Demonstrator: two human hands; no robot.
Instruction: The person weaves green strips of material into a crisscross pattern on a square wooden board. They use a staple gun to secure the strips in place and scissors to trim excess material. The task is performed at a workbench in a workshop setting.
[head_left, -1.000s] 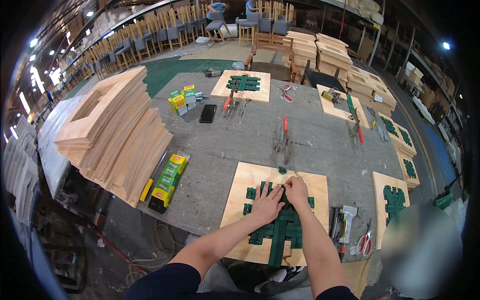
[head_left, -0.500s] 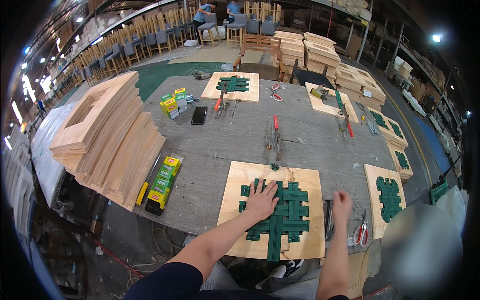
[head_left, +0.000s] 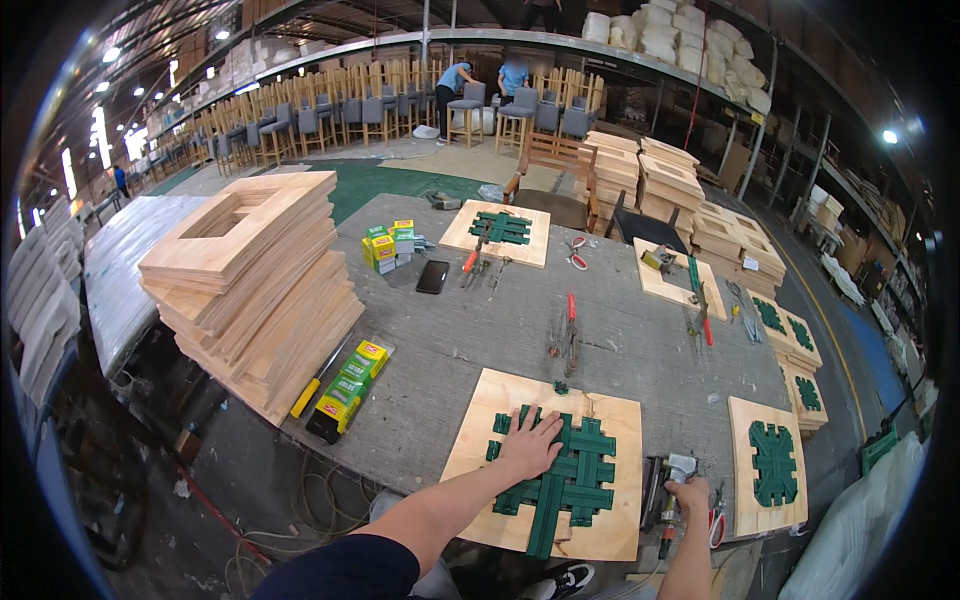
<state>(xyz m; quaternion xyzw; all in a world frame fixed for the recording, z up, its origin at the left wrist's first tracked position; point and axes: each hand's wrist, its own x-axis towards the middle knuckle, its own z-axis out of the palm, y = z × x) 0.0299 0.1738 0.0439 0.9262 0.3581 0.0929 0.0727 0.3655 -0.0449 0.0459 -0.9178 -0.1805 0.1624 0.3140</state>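
Note:
My left hand [head_left: 530, 448] lies flat with fingers spread on dark green woven webbing straps [head_left: 585, 468]. The straps criss-cross over a square pale wood panel [head_left: 622, 530] at the table's near edge, and one long strap end runs toward me. To the right of that panel, my right hand [head_left: 690, 497] is closed round the handle of a staple gun [head_left: 682, 466] with a silver head and a black magazine. Red-handled scissors [head_left: 717, 527] lie just beside this hand, partly hidden by it. A small green scrap [head_left: 561, 387] rests at the panel's far edge.
At left rises a tall stack of wood frames [head_left: 250, 290]. Near it lie green-yellow boxes [head_left: 350, 388] and a yellow-handled tool [head_left: 305, 398]. A phone [head_left: 432, 277], red-handled pliers [head_left: 571, 330] and another webbed panel [head_left: 772, 465] are on the table. Two people work among chairs beyond.
My right hand has come down and taken hold of the staple gun. My left hand stays on the webbing. The view has tilted up, showing more of the background.

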